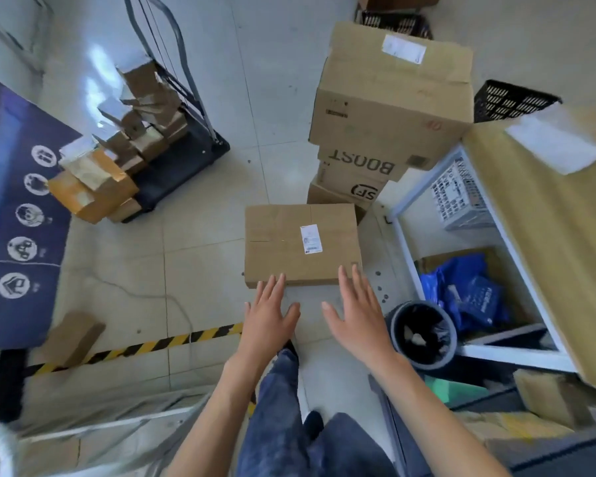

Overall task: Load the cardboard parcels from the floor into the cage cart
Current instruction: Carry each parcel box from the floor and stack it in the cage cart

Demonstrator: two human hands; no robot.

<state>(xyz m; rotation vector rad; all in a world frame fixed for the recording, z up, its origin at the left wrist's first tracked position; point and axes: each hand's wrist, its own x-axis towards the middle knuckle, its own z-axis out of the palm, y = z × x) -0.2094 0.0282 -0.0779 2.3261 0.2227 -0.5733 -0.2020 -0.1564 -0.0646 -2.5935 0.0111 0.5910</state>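
A flat brown cardboard parcel (289,246) with a small white label lies on the tiled floor straight ahead. My left hand (269,315) and my right hand (356,308) hover side by side over its near edge, fingers spread, holding nothing. Behind the parcel rises a stack of several cardboard boxes (389,105), one printed BOOST. At the back left a wire-framed cart (183,132) on a black base carries a pile of small brown parcels (117,156). Another small cardboard box (69,339) lies at the left on the floor.
A white shelf frame (410,249) at the right holds blue bags and a white crate. A grey bin (422,335) stands beside my right hand. Yellow-black floor tape (145,346) crosses the floor. A blue poster board (18,215) leans at the left. Black crates (510,101) sit behind the stack.
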